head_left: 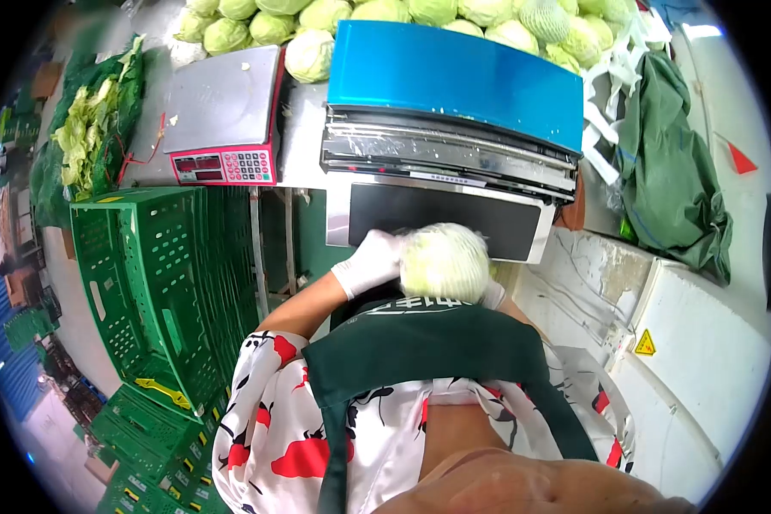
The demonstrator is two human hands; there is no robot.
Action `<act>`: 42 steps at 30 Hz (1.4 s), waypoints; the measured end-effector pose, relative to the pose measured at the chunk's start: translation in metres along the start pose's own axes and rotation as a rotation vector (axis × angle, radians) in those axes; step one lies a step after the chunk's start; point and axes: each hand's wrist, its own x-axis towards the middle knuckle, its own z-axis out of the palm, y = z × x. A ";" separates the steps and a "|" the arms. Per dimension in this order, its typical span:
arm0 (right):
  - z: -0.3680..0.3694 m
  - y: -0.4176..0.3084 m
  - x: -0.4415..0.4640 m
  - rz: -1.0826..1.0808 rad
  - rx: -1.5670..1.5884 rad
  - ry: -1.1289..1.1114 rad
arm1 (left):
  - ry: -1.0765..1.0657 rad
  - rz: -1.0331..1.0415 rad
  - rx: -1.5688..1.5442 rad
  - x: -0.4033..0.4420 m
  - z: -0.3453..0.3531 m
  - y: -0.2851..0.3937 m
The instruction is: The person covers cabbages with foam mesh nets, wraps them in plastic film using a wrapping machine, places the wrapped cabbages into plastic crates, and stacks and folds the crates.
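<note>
A pale green cabbage (pixel 444 262), in what looks like a white net sleeve, is held up in front of my chest, slightly blurred by motion. My left hand (pixel 373 264), in a white glove, is closed against the cabbage's left side with its fingers curled. At the lower right of the cabbage, only a small part of my gloved right hand (pixel 493 295) shows; its fingers are hidden behind the cabbage. Just beyond my hands stands a wrapping machine with a blue cover (pixel 454 73), metal rollers and a dark front plate (pixel 441 218).
Many cabbages (pixel 313 56) are piled along the back of the table. A digital scale (pixel 223 111) stands left of the machine. Green crates (pixel 137 283) are stacked on the left, below a green mesh sack (pixel 94 128) of leaves. Green cloth (pixel 668 163) hangs at right.
</note>
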 end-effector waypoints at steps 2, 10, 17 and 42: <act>0.038 -0.042 -0.005 0.054 0.137 -0.037 | 0.350 -0.186 -0.558 0.034 -0.038 0.033; 0.058 -0.124 0.033 -0.231 -1.445 0.257 | -0.085 -0.219 -1.370 0.035 -0.085 0.037; 0.043 -0.275 0.155 -0.731 -1.410 0.590 | 0.743 -0.486 -1.717 -0.093 -0.096 -0.034; 0.001 -0.416 0.394 -0.901 -1.140 0.485 | 0.866 -0.368 0.073 0.133 -0.416 -0.163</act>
